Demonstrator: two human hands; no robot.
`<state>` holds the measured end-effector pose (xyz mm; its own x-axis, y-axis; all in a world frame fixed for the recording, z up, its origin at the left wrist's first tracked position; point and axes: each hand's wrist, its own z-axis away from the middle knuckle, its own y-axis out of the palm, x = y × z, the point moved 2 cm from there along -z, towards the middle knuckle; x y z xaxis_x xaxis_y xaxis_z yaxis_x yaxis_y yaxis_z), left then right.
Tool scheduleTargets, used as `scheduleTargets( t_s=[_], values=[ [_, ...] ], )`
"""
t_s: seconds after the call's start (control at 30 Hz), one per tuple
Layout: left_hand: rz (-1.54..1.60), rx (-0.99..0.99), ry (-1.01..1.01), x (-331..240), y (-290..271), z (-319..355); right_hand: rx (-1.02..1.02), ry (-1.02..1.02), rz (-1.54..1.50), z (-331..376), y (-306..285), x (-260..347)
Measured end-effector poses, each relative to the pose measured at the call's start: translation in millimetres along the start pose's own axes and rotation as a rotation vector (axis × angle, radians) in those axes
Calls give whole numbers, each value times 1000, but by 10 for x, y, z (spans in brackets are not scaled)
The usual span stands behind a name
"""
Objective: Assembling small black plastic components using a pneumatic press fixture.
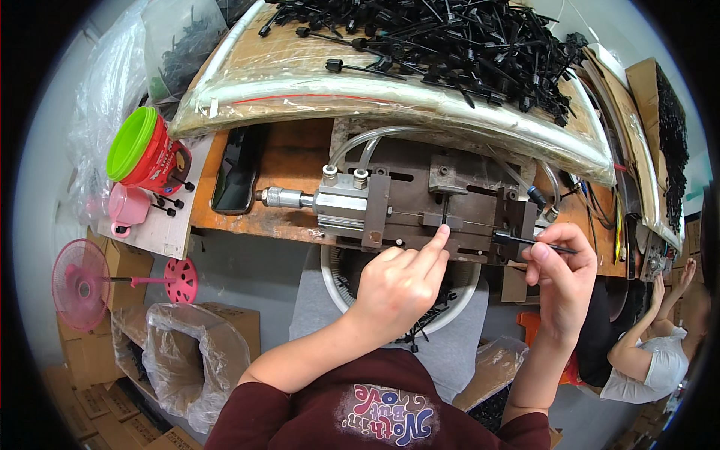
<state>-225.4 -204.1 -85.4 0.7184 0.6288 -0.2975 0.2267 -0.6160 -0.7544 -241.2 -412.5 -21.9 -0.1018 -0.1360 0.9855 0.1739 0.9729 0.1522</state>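
Observation:
On the bench ahead of me sits a dark metal fixture [472, 196] with a silver air cylinder [341, 206] at its left end. My left hand [397, 283] reaches to its middle, index finger stretched out onto a small block and the other fingers curled; its thumb is hidden. Between thumb and fingers, my right hand [564, 274] grips a black plastic stem with a thicker head [505, 237]. That head points left, against or close to the fixture's right end block [516, 213].
Behind the fixture, a plastic-wrapped cardboard tray [247, 64] bears a heap of black stemmed parts [480, 45]. A phone [238, 171], red bucket [154, 161] and pink cup [127, 206] lie leftward. Below is a white round tub [330, 262]. Another person [649, 360] sits right.

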Motion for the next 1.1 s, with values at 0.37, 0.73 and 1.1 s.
scheduleTargets(
  t_s=[0.37, 0.73, 1.1],
  values=[
    [64, 38, -31, 37, -32, -45, 42, 122, -63, 87, 72, -166],
    [127, 123, -77, 48, -107, -93, 72, 148, -8, 122, 177, -251],
    [637, -48, -20, -91, -457, -83, 125, 182, -283, 77, 354, -304]
  ],
)
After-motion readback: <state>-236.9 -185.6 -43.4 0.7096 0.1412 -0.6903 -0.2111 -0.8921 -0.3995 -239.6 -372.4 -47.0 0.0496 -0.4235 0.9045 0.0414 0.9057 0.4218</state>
